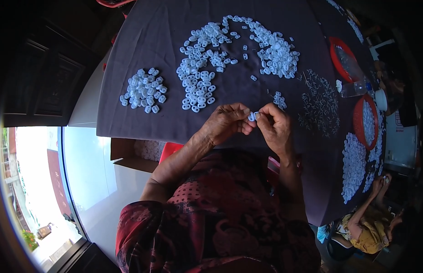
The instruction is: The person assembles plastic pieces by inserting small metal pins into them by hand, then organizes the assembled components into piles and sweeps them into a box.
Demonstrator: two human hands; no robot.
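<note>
Head view: both forearms rise from the lower middle of the frame and meet just below the centre, over the near edge of the counter [138, 41], which is draped in dark purple-grey cloth. The left hand [227, 122] is bent at the wrist, knuckles up, its fingertips pinched shut on a small white plastic piece [252, 116]. The right hand [275, 127] faces it, fingers curled inward, its grip closed on the same piece from the other side, so the two hands touch at the fingertips. The piece sits between them at mid-frame, held just above the cloth.

Above the hands, in the upper centre, a large pile of white pieces [207, 68] spreads across the cloth; a smaller heap [145, 91] lies apart at upper left. Right of the hands lies a scatter of thin metal bits [318, 100]. At the right edge stand two red baskets [366, 123] and a clear plastic bottle [354, 88] on its side. Another person [370, 227] sits at lower right
</note>
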